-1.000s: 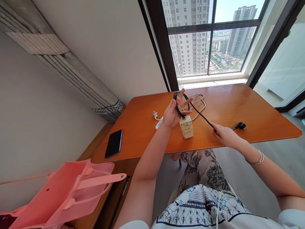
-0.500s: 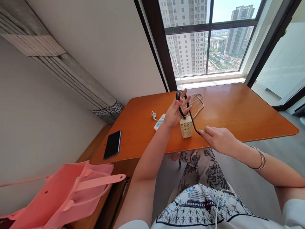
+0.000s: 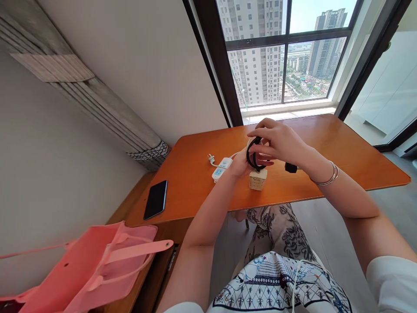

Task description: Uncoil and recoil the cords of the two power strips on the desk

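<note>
Cord coil in left hand — right hand atop

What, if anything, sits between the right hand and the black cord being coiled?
Nothing visible. The right hand touches the black cord, which loops around the left hand above the socket cube.

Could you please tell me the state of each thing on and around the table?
black cord, coiled round the left hand, pinched by the right hand
cube socket, upright on the table under the coil
black plug, unplugged, beside the right wrist
white power strip, lying flat, unplugged
phone, face up, screen dark
pink bag, slumped, handles loose
</note>
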### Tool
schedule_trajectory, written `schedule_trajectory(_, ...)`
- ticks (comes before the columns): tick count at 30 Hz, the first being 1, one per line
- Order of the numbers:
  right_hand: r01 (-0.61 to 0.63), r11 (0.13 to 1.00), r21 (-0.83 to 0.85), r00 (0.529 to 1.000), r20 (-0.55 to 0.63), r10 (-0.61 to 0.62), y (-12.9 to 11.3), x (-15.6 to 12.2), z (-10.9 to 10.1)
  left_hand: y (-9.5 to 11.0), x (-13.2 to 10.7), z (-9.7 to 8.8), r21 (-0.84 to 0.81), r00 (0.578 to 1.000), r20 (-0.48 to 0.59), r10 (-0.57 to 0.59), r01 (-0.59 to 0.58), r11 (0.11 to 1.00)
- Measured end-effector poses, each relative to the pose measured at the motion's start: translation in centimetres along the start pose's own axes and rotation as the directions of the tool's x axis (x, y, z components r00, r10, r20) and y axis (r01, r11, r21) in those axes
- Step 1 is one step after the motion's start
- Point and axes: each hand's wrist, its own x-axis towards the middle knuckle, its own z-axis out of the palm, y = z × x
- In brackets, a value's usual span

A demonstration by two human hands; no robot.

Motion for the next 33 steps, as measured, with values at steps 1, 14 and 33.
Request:
schedule_trajectory(1, -0.024, 0.999, 0.023, 1.0, 0.013, 0.024, 0.1, 0.0, -0.1, 0.1, 0.0, -0.1, 0.009, 0.998, 0.04, -0.041, 0.041, 0.999)
schedule_trajectory(14, -0.061, 0.981, 0.185, 0.998, 0.032, 0.056, 1.3, -0.5, -0.6, 1.1, -0.5, 0.3, 0.039, 0.987, 0.112, -0.113, 0.11, 0.993)
schedule_trajectory(33, -0.251, 0.685, 0.685, 0.94, 0.003, 0.341, 5.7, -3.8, 1.2, 1.1, -0.7, 0.7, 0.121, 0.975, 0.198, -0.098, 0.075, 0.99)
